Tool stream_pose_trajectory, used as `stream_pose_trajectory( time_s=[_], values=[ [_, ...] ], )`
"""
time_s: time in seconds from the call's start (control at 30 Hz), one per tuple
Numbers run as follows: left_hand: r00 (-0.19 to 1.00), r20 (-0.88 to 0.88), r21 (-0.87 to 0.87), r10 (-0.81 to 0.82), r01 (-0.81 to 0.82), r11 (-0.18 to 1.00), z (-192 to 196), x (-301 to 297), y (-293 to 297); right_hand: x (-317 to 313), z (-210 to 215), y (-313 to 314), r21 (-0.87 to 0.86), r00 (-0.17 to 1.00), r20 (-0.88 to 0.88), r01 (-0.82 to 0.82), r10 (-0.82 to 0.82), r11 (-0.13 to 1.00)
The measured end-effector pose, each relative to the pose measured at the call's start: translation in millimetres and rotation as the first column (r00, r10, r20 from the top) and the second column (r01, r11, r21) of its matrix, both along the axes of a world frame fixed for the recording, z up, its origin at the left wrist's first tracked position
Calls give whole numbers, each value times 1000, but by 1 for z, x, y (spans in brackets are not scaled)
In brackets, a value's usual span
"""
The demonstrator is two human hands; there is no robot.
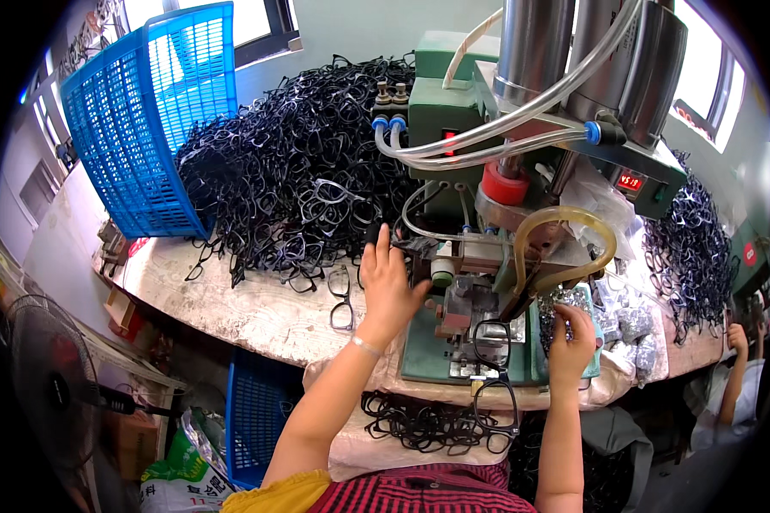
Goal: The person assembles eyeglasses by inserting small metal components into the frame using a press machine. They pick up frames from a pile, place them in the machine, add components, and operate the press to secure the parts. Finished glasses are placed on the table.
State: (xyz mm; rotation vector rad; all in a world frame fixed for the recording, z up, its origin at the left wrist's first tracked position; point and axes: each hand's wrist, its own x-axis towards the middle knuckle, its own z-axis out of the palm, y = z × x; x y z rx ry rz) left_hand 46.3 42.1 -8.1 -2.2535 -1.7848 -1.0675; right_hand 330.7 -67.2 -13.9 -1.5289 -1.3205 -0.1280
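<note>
Our left hand [387,286] is spread, fingers fanned upward, palm against the left side of the green metal press machine [453,342], not gripping anything we can make out. Just left of that hand a loose black plastic eyeglass frame [341,299] lies flat on the worn pale wooden bench [248,312]. Up and left of it sits the big heap of black plastic eyeglass frames [299,179], with the tilted blue plastic mesh basket [150,120] leaning at the heap's far left.

Our right hand [571,335] has fingers drawn together, pinching something small at the tray of small silvery metal parts [573,299]; too small to tell what. Just left of this hand a black eyeglass frame on the machine jig [492,342] stands with one lens ring hanging down over the bench edge. Below both hands a low pile of black frames on the cloth-covered ledge [428,423] spreads out. Above the right hand loops the amber rubber hose [565,248], under the grey steel cylinders [573,51]. Far right of it, another person's hand [736,335] is raised near a second heap of black frames [689,248].
</note>
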Motion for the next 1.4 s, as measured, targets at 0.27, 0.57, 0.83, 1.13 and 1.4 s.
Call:
stream_pose_trajectory(
  time_s=[0.27, 0.57, 0.83, 1.13, 1.4],
  values=[
    [983, 17, 405, -180, 158, 900, 65, -70, -2, 22, -5, -40, -97, 979, -194, 49, -67, 994],
    [948, -245, -91, -203, 186, 978, -52, -143, -19, 17, -2, -78, -107, 957, -278, 50, -78, 993],
    [631, 774, -150, -50, 261, 954, -43, -84, -28, -40, 58, -4, 73, 901, -218, -367, 374, 927],
    [290, 825, 353, -486, 408, 842, 27, -26, -76, -68, 55, -3, 193, 568, -690, -454, 449, 870],
    [403, 506, 507, -763, 576, 641, 126, 9, -68, -85, 78, -24, 207, 431, -787, -489, 441, 847]
  ],
)
